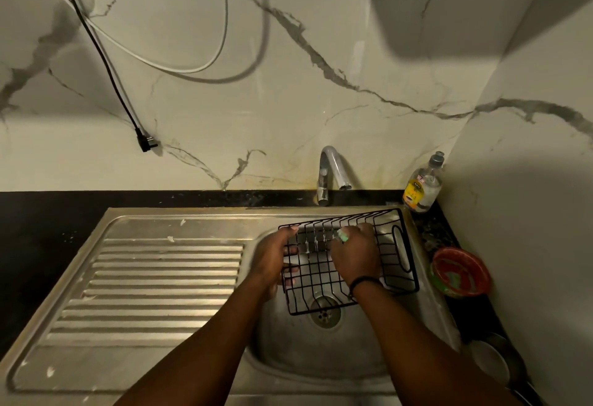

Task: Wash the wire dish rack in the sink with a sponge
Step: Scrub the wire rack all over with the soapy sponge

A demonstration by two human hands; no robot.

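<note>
A black wire dish rack [390, 247] is held tilted over the steel sink [282, 351], above the drain. My left hand [272, 256] grips the rack's left edge, fingers curled through the wires. Inside the rack, my right hand [356, 253] clutches a small green sponge [342, 235] and presses it against the wires near the rack's far side. Only a bit of the sponge shows between the fingers.
The ribbed steel drainboard [154, 287] lies to the left. A curved tap [330, 173] stands behind the basin. A dish soap bottle [422, 186] sits at the back right corner, and a red bowl [460, 272] on the right counter. Cables [106, 59] hang on the marble wall.
</note>
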